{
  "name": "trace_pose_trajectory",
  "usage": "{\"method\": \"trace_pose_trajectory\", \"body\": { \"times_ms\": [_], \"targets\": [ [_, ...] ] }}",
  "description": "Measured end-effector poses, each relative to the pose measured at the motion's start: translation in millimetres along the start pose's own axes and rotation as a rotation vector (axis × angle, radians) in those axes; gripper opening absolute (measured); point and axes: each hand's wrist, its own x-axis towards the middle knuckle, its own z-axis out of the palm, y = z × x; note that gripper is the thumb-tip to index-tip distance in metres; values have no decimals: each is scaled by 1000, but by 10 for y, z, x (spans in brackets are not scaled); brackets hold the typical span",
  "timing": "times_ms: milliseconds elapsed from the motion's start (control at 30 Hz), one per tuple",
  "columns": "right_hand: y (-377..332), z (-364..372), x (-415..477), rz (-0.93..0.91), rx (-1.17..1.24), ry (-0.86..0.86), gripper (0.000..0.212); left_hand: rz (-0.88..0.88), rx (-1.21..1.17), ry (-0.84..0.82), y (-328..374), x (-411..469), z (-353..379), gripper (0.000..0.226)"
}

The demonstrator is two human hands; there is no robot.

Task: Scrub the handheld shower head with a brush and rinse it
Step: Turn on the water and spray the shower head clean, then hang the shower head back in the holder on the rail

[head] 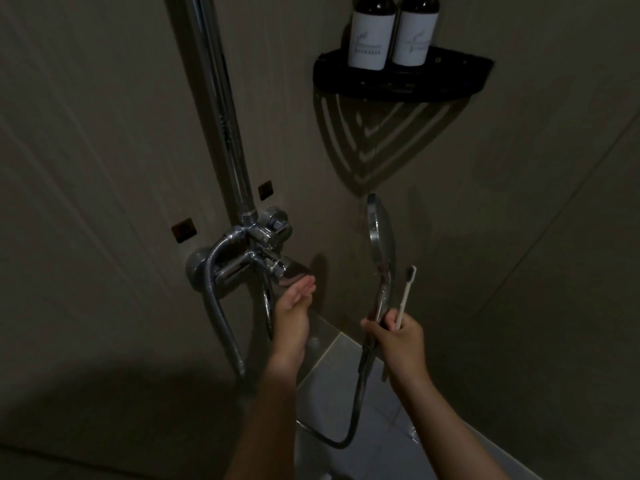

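The right hand (pixel 398 337) grasps both the handheld shower head (pixel 379 233), held upright near the wall, and a toothbrush (pixel 406 296). The left hand (pixel 294 303), fingers straight, is at the mixer lever (pixel 292 271). Risk: sudden water flow jolts the shared grip, and either item may slip and drop.
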Motion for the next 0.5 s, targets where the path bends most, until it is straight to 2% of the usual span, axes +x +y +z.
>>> {"method": "trace_pose_trajectory", "body": {
  "times_ms": [133,500],
  "targets": [
    [16,-6,9,-21,3,-19,45,15,6,8,-21,28,-1,36],
    [-91,-161,-57,-67,6,-74,45,63,-8,87,-71,84,23,31]
  ]
}}
